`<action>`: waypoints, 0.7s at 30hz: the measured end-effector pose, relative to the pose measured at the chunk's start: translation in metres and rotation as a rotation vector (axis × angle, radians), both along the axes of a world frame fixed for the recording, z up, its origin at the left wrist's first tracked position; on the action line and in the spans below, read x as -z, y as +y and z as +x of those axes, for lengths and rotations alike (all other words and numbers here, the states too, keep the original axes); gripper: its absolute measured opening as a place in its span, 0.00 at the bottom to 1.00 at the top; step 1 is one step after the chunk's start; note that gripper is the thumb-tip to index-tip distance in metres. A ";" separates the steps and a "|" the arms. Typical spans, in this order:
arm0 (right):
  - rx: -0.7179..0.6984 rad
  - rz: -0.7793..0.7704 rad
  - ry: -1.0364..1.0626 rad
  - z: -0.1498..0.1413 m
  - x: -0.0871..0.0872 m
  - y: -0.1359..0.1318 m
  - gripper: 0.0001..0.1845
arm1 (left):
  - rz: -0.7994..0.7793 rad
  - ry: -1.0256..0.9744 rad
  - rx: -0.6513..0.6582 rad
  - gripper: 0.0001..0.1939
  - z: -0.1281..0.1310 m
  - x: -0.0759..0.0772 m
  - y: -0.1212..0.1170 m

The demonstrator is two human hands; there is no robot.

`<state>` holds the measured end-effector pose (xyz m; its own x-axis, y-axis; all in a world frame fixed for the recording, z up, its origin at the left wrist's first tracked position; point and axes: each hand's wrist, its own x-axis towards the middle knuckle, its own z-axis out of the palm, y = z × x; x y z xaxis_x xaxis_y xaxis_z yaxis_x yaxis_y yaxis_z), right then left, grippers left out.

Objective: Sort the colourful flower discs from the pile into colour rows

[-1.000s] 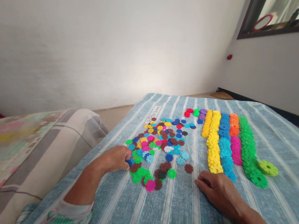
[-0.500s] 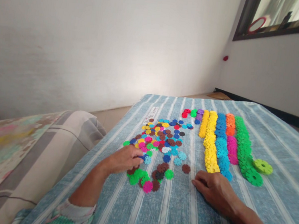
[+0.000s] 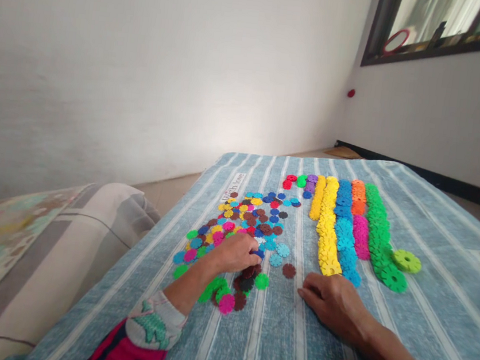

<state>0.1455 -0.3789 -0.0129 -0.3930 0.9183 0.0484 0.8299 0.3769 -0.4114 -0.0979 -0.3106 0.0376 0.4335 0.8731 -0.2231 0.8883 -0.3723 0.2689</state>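
Note:
My left hand (image 3: 235,253) reaches over a loose spread of notched plastic discs, its fingertips pinched at a dark blue disc (image 3: 259,253). Close by lie a light blue disc (image 3: 276,260), a brown disc (image 3: 289,270), green discs and a pink disc (image 3: 226,304). My right hand (image 3: 333,297) rests on the cloth with curled fingers, just in front of the yellow disc row (image 3: 328,236). Its palm faces away, so anything inside is hidden.
Overlapping rows run away from me on the right: blue discs (image 3: 345,201), orange discs (image 3: 358,196), pink discs (image 3: 362,237) and green discs (image 3: 377,224). A larger lime disc (image 3: 406,261) touches the green row. Striped cloth (image 3: 264,344) covers the table; a fabric-covered surface (image 3: 87,226) stands left.
My left hand has moved right across the loose discs, uncovering pink, green and light blue ones at the left. My right hand stays in place. The view has shifted slightly.

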 end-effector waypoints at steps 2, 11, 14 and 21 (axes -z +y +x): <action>-0.001 -0.003 0.000 0.000 -0.001 0.000 0.11 | 0.055 0.063 -0.009 0.12 0.002 -0.001 -0.002; 0.017 -0.015 -0.019 -0.001 -0.003 0.000 0.11 | 0.176 0.217 -0.068 0.12 0.005 -0.004 -0.012; 0.013 -0.011 -0.020 -0.001 -0.002 0.000 0.11 | 0.191 0.151 -0.076 0.10 0.004 -0.001 -0.012; -0.001 -0.010 -0.010 0.000 -0.004 0.000 0.11 | 0.167 0.019 -0.106 0.10 0.005 -0.001 -0.016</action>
<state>0.1456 -0.3793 -0.0084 -0.3941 0.9184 0.0352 0.8338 0.3734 -0.4067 -0.0927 -0.3266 0.0384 0.3338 0.9394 -0.0784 0.9294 -0.3141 0.1936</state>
